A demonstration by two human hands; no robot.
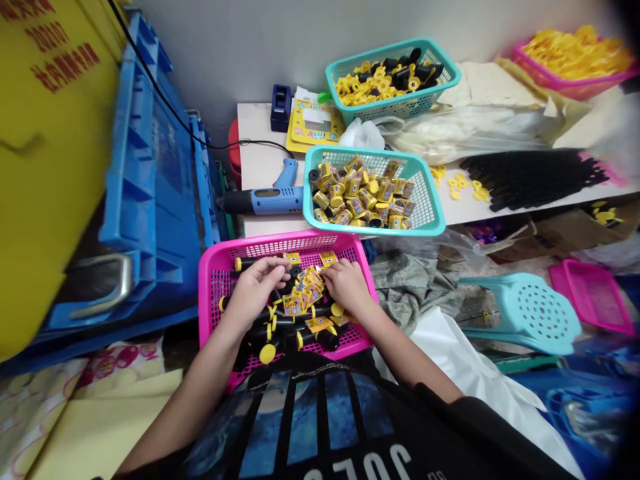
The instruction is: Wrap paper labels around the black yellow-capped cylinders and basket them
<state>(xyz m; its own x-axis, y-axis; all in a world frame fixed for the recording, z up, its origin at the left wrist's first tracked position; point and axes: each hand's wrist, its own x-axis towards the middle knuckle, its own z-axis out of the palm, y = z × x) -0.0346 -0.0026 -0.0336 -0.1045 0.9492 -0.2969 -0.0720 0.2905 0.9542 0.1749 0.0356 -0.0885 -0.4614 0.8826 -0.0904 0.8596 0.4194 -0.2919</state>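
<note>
A pink basket (207, 293) in front of my body holds black cylinders with yellow end caps (284, 320) and a loose pile of printed yellow labels (303, 293). My left hand (260, 283) is over the basket's left half, its thumb and fingers pressed together near a black cylinder. What it pinches, if anything, is too small to tell. At the right side of the label pile, my right hand (345, 283) has its fingers curled down against the labels. Its fingertips are partly hidden, so what they grip is unclear.
Behind stands a turquoise basket (434, 200) of yellow-wrapped pieces, beside a blue heat gun (277, 200). Another turquoise basket (335, 83) holds yellow and black parts. Black rods (535, 177) lie on the table at right. A turquoise stool (543, 313) and blue crates (150, 167) flank me.
</note>
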